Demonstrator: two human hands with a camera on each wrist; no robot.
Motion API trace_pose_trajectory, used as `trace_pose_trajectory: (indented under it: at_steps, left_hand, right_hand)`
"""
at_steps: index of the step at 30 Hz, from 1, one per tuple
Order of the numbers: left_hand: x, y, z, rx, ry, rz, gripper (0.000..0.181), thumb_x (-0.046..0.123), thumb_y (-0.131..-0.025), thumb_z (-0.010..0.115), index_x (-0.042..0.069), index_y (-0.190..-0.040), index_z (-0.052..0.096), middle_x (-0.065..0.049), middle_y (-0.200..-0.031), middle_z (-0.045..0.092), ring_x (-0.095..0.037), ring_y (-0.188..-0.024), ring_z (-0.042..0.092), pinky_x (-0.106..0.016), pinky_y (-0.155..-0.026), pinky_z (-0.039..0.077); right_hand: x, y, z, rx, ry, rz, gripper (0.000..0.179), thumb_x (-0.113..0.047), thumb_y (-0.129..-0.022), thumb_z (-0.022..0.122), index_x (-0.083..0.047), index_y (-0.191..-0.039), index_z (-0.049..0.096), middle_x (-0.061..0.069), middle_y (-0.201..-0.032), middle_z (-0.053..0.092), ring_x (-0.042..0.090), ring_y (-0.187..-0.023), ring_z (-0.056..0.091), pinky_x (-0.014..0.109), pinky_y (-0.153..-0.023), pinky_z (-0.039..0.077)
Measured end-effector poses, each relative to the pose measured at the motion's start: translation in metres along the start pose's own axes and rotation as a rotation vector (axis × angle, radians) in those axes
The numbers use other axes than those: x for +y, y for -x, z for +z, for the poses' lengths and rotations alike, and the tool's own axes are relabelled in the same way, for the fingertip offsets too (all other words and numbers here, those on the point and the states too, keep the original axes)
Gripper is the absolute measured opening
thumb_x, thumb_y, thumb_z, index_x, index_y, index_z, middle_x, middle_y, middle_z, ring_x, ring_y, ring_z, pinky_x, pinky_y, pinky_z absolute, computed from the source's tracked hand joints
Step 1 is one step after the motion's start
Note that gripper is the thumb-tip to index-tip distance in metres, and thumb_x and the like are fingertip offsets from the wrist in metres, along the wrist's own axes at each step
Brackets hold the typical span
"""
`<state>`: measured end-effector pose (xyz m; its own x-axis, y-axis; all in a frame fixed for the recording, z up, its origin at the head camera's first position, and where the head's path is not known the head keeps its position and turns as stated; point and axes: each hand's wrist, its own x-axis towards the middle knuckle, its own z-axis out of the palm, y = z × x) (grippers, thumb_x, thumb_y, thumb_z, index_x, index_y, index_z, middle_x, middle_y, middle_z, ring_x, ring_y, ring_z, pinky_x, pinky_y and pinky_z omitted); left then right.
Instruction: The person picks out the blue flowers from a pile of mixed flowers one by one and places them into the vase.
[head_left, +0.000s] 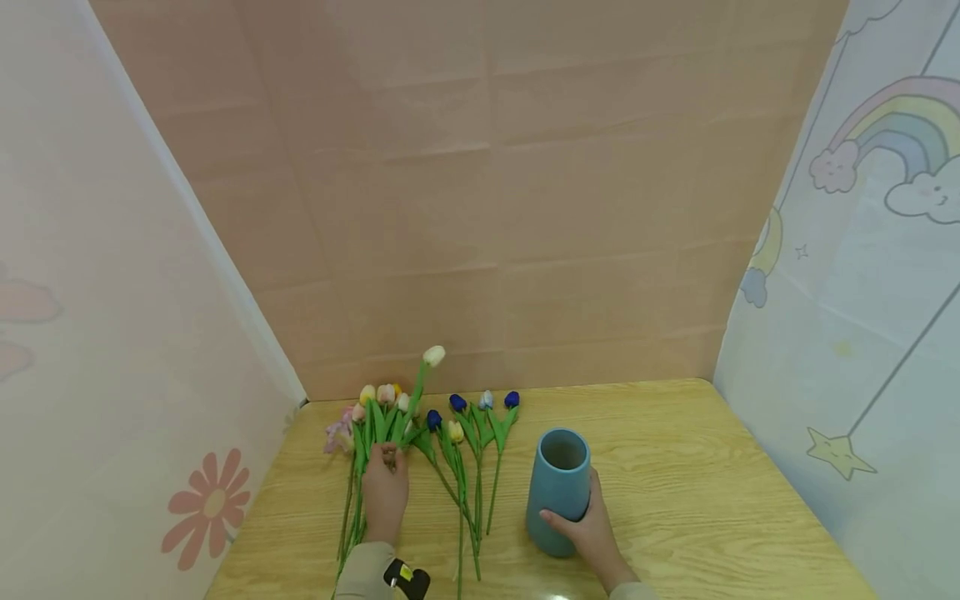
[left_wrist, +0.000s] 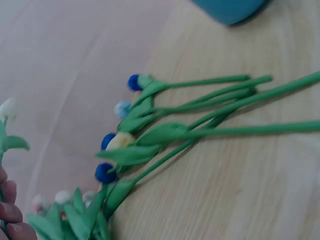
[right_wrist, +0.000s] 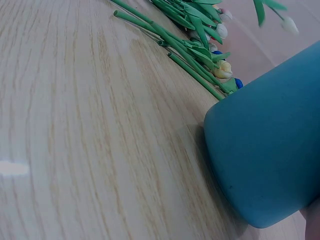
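My left hand [head_left: 386,487] grips the stem of a white tulip [head_left: 433,357], whose bloom stands above the other flowers. Below and around that hand lies a bunch of pink, yellow and white tulips [head_left: 367,396], green stems toward me. In the left wrist view, curled fingers [left_wrist: 10,212] show at the lower left edge, with the white bloom [left_wrist: 8,110] above them. My right hand [head_left: 588,533] holds a blue vase [head_left: 558,492] from its right side, thumb across the front. The vase stands upright on the table, its mouth facing up. Its lower body [right_wrist: 265,145] fills the right of the right wrist view.
Between bunch and vase lie loose tulips: dark blue [head_left: 512,399], pale blue [head_left: 486,400] and yellow [head_left: 455,431]. A pinkish-purple flower [head_left: 339,432] lies left of the bunch. The wooden table [head_left: 675,483] meets a tan backdrop [head_left: 525,208] behind, with printed curtains at both sides.
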<state>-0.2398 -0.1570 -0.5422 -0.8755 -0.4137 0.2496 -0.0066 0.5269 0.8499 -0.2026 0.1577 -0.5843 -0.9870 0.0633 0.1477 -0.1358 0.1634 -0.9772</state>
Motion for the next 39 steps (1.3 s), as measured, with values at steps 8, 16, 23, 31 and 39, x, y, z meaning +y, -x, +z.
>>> trace_pose_trajectory:
  at_steps: [8,16,23,31,39]
  left_hand:
    - [-0.012,0.001,-0.010,0.030,-0.100,-0.061,0.022,0.013,-0.098,0.051,-0.001,-0.114,0.055,-0.018,-0.092,0.065,-0.015,-0.056,0.051,-0.030,-0.047,0.038]
    - [-0.031,0.010,-0.001,-0.062,-0.275,-0.104,0.020,0.010,-0.096,0.052,-0.002,-0.112,0.054,-0.016,-0.089,0.061,-0.019,-0.060,0.055,-0.031,-0.047,0.040]
    - [-0.039,0.019,0.008,-0.117,-0.331,-0.108,0.024,0.006,-0.094,0.052,-0.004,-0.116,0.051,-0.020,-0.089,0.060,-0.018,-0.053,0.053,-0.032,-0.042,0.039]
    - [-0.047,0.023,0.012,-0.134,-0.384,-0.074,0.028,0.005,-0.090,0.058,-0.005,-0.116,0.050,-0.023,-0.095,0.061,-0.020,-0.056,0.055,-0.033,-0.044,0.039]
    - [-0.038,0.019,0.013,-0.116,-0.406,-0.026,0.028,0.009,-0.089,0.062,-0.002,-0.114,0.056,-0.022,-0.103,0.060,-0.024,-0.069,0.058,-0.033,-0.047,0.042]
  right_hand:
    - [0.001,-0.001,0.000,-0.006,-0.001,0.020,0.092,-0.013,-0.075,0.082,-0.019,-0.147,0.024,0.015,-0.141,0.042,0.040,-0.126,0.045,0.060,-0.096,0.040]
    - [0.000,-0.001,0.000,-0.008,0.004,0.019,0.092,-0.013,-0.075,0.082,-0.018,-0.146,0.025,0.015,-0.140,0.043,0.041,-0.126,0.045,0.061,-0.096,0.040]
    - [0.002,-0.002,0.000,-0.009,0.003,0.021,0.092,-0.013,-0.076,0.082,-0.019,-0.146,0.024,0.015,-0.141,0.042,0.041,-0.127,0.044,0.062,-0.097,0.039]
    - [0.003,-0.002,0.001,-0.008,0.019,0.021,0.092,-0.015,-0.075,0.083,-0.018,-0.146,0.025,0.016,-0.140,0.043,0.041,-0.126,0.045,0.061,-0.096,0.040]
    - [0.002,-0.002,-0.001,-0.011,0.003,0.018,0.092,-0.013,-0.075,0.083,-0.019,-0.146,0.025,0.015,-0.140,0.043,0.041,-0.126,0.045,0.062,-0.096,0.040]
